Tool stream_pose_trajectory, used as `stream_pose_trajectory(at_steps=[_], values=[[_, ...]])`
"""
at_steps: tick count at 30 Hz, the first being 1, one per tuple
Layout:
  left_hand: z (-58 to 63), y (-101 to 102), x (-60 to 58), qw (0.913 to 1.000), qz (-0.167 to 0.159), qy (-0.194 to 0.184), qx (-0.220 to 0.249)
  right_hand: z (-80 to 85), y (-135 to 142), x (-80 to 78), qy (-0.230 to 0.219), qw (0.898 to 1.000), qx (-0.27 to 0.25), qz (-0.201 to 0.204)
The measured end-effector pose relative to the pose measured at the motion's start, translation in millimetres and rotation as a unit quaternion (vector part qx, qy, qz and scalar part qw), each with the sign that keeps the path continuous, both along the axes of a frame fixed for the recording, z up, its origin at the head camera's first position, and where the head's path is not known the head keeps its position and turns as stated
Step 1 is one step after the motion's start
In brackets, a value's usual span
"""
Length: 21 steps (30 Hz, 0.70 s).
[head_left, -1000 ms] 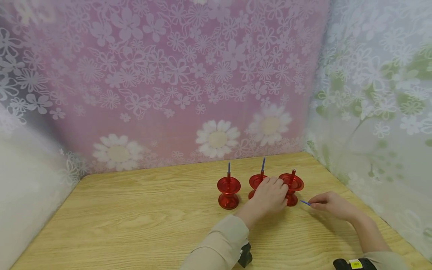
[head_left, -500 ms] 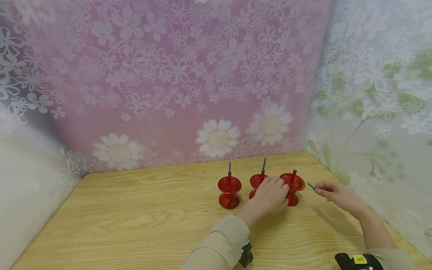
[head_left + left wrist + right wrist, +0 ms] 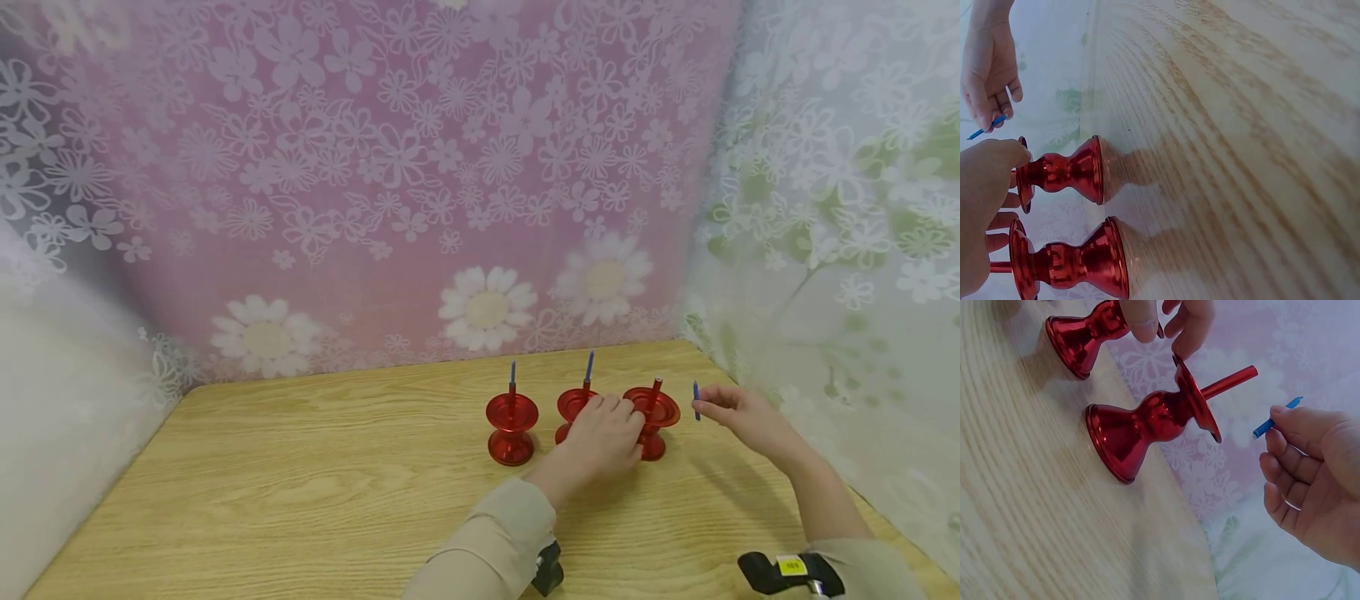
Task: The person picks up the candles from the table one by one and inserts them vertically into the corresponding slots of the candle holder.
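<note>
Three red metal candle holders stand in a row on the wooden table. The left one (image 3: 511, 447) and the middle one (image 3: 573, 405) each bear a thin blue candle upright. The tube of the right candle holder (image 3: 1160, 415) is bare. My left hand (image 3: 603, 433) reaches across the middle holder and grips the dish edge of the right one; some of its fingers are hidden in the head view. To the right of that holder, my right hand (image 3: 750, 421) pinches a small blue candle (image 3: 1277, 418) between thumb and fingertips, apart from the tube. In the head view this candle is nearly upright.
The wood-grain table (image 3: 262, 483) ends at a pink flowered cloth backdrop (image 3: 375, 208) behind. A pale cloth wall (image 3: 840, 292) rises close beyond my right hand. Both wrists wear black camera mounts.
My right hand has risen from near the table to the height of the right holder's dish, turning the candle from nearly level to upright. My left hand has stayed in place.
</note>
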<state>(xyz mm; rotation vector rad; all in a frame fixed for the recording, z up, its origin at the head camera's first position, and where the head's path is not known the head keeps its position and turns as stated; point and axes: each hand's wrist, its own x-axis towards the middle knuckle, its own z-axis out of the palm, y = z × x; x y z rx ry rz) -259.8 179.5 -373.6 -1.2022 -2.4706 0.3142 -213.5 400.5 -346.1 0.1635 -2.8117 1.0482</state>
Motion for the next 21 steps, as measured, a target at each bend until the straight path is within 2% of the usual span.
stream_pose_trajectory(at_steps=[12,21], values=[[0.7,-1.4,-0.5,1.0000,-0.004,0.002,0.000,21.4,-22.3,-15.9,0.073,0.996,0.014,-0.047],[0.9,-1.5,-0.2,0.9999,-0.010,-0.002,0.003,24.0,-32.9,-25.2,0.112,0.992,0.014,-0.059]])
